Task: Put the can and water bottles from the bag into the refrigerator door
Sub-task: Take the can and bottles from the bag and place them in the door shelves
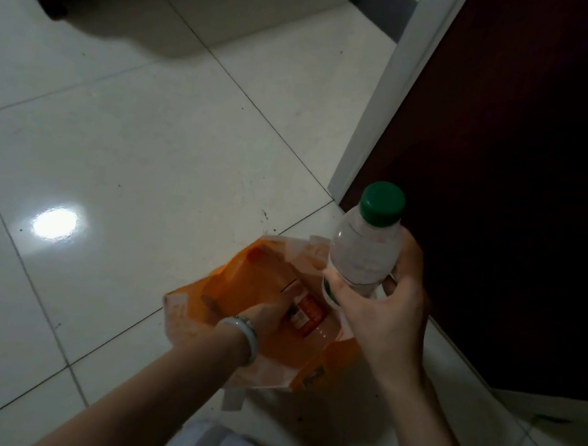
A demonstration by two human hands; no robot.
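Dim, soft-focus view; bright glare spot on the glossy floor (100, 159).

Both bare forearms reach forward from the bottom of the view. The right hand (383, 308) is raised, its fingers (337, 282) and thumb wrapped in a firm grip, palm turned inward. The left hand (269, 314) reaches lower and forward, fingers pointing down and partly hidden, a pale bangle (240, 334) circling its wrist.

One head-worn view looks steeply down from above and close behind both hands, facing forward over the tiled floor (135, 141); the dark refrigerator door (528, 164) rises just beyond the right hand (385, 316).
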